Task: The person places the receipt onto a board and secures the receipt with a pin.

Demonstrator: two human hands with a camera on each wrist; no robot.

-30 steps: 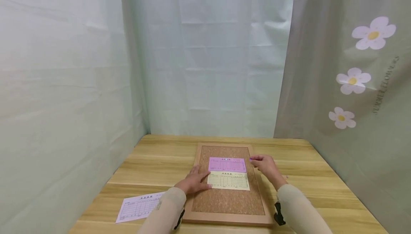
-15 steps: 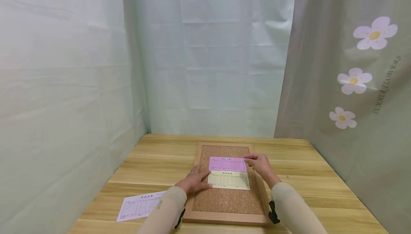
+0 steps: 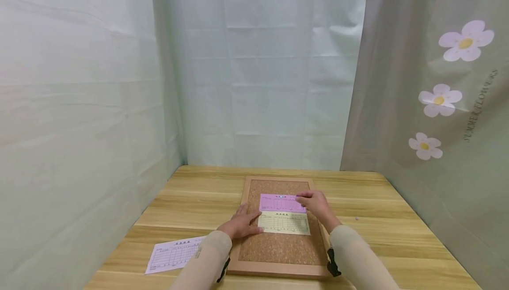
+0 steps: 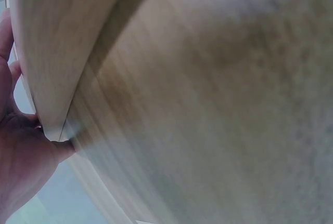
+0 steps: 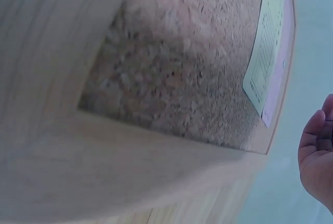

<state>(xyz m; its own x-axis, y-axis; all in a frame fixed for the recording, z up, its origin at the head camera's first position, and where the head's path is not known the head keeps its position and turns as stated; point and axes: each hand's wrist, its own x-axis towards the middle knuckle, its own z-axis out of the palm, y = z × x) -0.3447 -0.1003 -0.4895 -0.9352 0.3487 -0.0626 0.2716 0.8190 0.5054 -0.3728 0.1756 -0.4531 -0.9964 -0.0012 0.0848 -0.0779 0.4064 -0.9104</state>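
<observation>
A wood-framed cork board (image 3: 282, 252) lies flat on the table, also visible in the right wrist view. On it a pink printed slip (image 3: 274, 204) sits directly above a pale yellow printed slip (image 3: 283, 223). My left hand (image 3: 240, 224) rests spread over the board's left frame, its fingertips touching the yellow slip's left edge. My right hand (image 3: 316, 204) is over the pink slip's upper right part, thumb and forefinger pinched together. The small purple push pin they hold is mostly hidden by the fingertips. A small pale spot, seemingly a pin head, shows at the pink slip's top middle.
A white printed slip (image 3: 175, 254) lies on the wooden table (image 3: 191, 192) at the left, partly behind the left sleeve. One tiny purple object (image 3: 356, 218) lies right of the board. Pale curtains (image 3: 262, 82) enclose the table at the back and sides.
My right hand has moved left, from beyond the pink slip's right edge to above its upper right part, carrying the push pin. My left hand has stayed in place.
</observation>
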